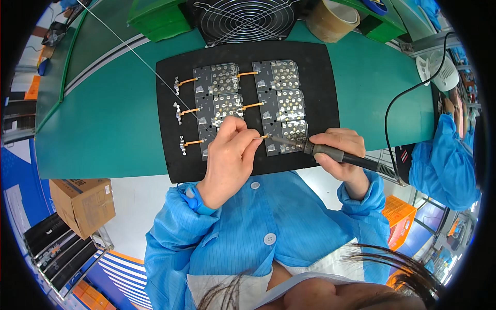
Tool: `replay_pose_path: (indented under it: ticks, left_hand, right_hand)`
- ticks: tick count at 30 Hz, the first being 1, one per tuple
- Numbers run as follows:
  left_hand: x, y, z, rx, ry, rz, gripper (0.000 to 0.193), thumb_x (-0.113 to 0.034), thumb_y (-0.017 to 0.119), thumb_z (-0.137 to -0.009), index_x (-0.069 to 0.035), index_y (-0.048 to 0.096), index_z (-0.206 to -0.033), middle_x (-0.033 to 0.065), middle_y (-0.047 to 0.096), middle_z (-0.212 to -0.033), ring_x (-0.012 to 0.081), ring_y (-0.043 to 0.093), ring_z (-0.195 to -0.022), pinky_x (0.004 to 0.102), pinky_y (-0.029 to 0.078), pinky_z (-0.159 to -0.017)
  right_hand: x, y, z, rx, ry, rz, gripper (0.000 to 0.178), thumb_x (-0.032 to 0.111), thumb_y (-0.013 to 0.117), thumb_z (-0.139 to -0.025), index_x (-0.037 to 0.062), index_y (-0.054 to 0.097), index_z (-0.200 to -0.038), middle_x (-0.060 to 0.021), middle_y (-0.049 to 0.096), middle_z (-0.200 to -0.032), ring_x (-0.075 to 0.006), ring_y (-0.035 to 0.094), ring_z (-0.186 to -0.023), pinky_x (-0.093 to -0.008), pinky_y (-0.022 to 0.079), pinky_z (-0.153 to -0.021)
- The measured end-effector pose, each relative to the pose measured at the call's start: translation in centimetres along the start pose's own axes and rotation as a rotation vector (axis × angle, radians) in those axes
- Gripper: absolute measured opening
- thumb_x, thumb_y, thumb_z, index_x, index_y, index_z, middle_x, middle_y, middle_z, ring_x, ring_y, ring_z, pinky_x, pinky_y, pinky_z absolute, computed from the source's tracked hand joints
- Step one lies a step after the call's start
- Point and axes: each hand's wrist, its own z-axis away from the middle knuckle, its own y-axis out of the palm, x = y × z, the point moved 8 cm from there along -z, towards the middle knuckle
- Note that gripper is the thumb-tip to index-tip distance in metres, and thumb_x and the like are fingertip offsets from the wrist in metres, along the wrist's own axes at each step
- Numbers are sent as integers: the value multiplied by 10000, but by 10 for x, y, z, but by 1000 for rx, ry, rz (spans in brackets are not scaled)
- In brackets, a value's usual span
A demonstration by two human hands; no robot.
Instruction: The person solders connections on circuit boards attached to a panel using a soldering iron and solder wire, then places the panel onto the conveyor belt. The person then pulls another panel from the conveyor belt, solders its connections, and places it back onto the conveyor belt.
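My right hand point(341, 155) grips a soldering iron point(330, 154) by its black handle. The iron's tip points left and meets the end of a small orange flex strip on the lower right circuit board point(273, 146). Opposite it, the closed fingers of my left hand point(233, 150) pinch at the same spot. A thin solder wire point(132, 49) runs down from the upper left into this hand, which hides part of the lower left board. Several grey boards with round metal domes lie in two columns on a black mat point(320, 77). Orange strips point(189, 111) stick out from their left sides.
Behind the mat stands a fan with a wire guard point(245, 20), between a green bin point(157, 20) and a tape roll point(333, 20). The iron's black cable point(388, 119) loops along the right. A cardboard box point(85, 204) sits left, below the green tabletop point(103, 129). Another person's blue sleeve point(447, 160) shows at right.
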Motion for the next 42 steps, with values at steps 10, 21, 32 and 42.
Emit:
replay_pose_path:
  ticks: [10, 21, 32, 42]
  left_hand:
    - [-1, -3, -3, -2, 8, -4, 81, 42, 679, -801, 21, 632, -864, 92, 490, -873, 204, 587, -635, 320, 464, -550]
    - [-1, -3, 1, -47, 36, 22, 118, 63, 703, -771, 0, 659, -860, 50, 474, -830, 118, 464, -587, 259, 355, -494]
    - [1, -3, 0, -57, 37, 7, 121, 60, 708, -761, -2, 666, -857, 53, 481, -823, 132, 468, -620, 260, 357, -494]
    - [0, -3, -1, -35, 32, -21, 101, 54, 696, -776, 1, 667, -856, 48, 477, -822, 113, 437, -588, 254, 342, -479]
  right_hand:
    - [-2, 1, -4, 2, 2, 4, 315, 202, 702, -750, -79, 662, -889, -103, 567, -560, -185, 528, -446, -287, 357, -405]
    - [-1, -1, -2, 20, 34, 7, 314, 201, 700, -750, -77, 661, -890, -106, 564, -561, -192, 533, -451, -292, 362, -409]
    - [-2, 0, -3, 35, 10, -18, 240, 121, 728, -744, -44, 676, -910, -105, 619, -616, -194, 591, -490, -284, 416, -433]
    - [-2, 0, -3, 21, -16, 0, 243, 131, 723, -753, -42, 677, -916, -99, 615, -604, -182, 576, -465, -271, 399, -414]
